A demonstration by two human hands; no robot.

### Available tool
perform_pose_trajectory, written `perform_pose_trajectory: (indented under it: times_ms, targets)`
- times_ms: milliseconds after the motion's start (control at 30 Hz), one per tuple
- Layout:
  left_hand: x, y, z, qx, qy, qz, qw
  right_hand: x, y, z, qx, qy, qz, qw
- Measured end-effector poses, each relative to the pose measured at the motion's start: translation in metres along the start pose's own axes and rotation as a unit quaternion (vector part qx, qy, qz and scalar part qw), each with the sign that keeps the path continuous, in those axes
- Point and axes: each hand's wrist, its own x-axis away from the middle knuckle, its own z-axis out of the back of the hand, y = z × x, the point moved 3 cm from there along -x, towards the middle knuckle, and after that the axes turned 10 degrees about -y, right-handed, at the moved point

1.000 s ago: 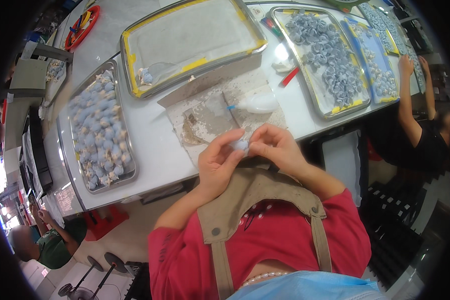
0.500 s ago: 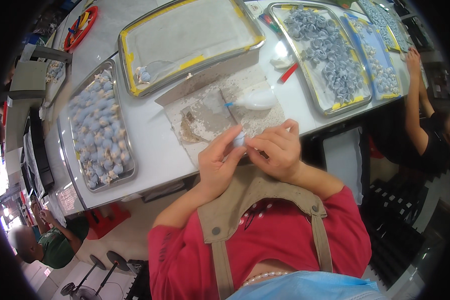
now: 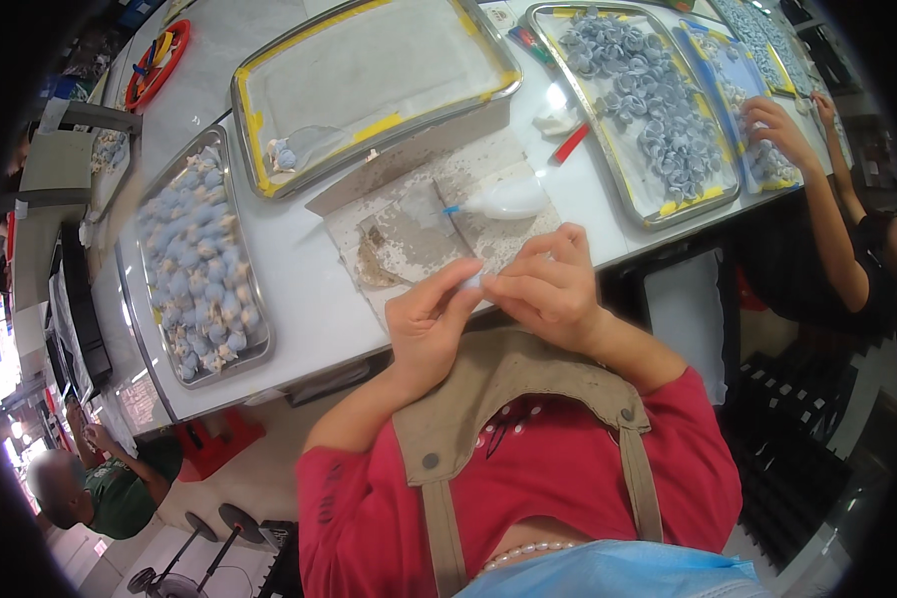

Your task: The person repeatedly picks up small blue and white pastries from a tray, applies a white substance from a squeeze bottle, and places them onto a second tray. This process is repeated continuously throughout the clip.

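Observation:
In front of my chest, both hands meet over a small pale blue-grey piece (image 3: 471,281), mostly covered by fingers. Thumb and forefinger of my left hand (image 3: 427,324) pinch it from the left. The fingertips of my right hand (image 3: 548,284) close on its right side, with the other fingers curled. Just beyond lies a stained cardboard sheet (image 3: 498,157), and on it a white squeeze bottle (image 3: 513,199) with a blue tip lies on its side. Small blue-and-cream figures (image 3: 197,249) fill a metal tray (image 3: 265,344) at the left.
A paper-lined tray (image 3: 369,65) edged in yellow tape holds one small figure (image 3: 281,154). Right of it, another tray (image 3: 726,197) carries many grey-blue cup-shaped pieces (image 3: 658,110). A red tool (image 3: 571,145) lies between. At the far right, a co-worker's hand (image 3: 779,130) is over a blue tray (image 3: 718,50).
My right fingertips have moved left over the small piece, hiding more of it. At the right, a co-worker's hand now reaches over the blue tray. The view has shifted slightly.

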Motion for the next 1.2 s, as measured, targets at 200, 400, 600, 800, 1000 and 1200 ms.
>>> perform_pose_trajectory:
  times_ms: [200, 400, 600, 800, 1000, 1200]
  targets:
    - [-0.001, -0.004, 0.0, 0.067, 0.005, 0.023, 0.997, 0.002, 0.013, -0.016, -0.034, 0.035, 0.044, 0.998]
    - [-0.003, 0.007, -0.001, 0.126, -0.044, 0.034, 0.99, 0.002, 0.021, -0.016, -0.313, -0.023, -0.095, 0.945]
    - [0.0, 0.01, -0.002, 0.142, -0.084, 0.039, 0.985, 0.007, 0.012, -0.026, -0.594, -0.136, -0.169, 0.774]
    - [0.006, 0.012, -0.001, 0.079, -0.079, -0.017, 0.994, 0.01, 0.006, -0.026, -0.564, -0.128, -0.165, 0.799]
    - [0.005, 0.014, -0.002, 0.063, -0.075, -0.036, 0.995, 0.01, 0.002, -0.02, -0.526, -0.104, -0.182, 0.824]
    - [0.001, 0.01, -0.002, 0.179, -0.121, -0.024, 0.976, 0.004, 0.008, -0.019, -0.524, -0.117, -0.149, 0.831]
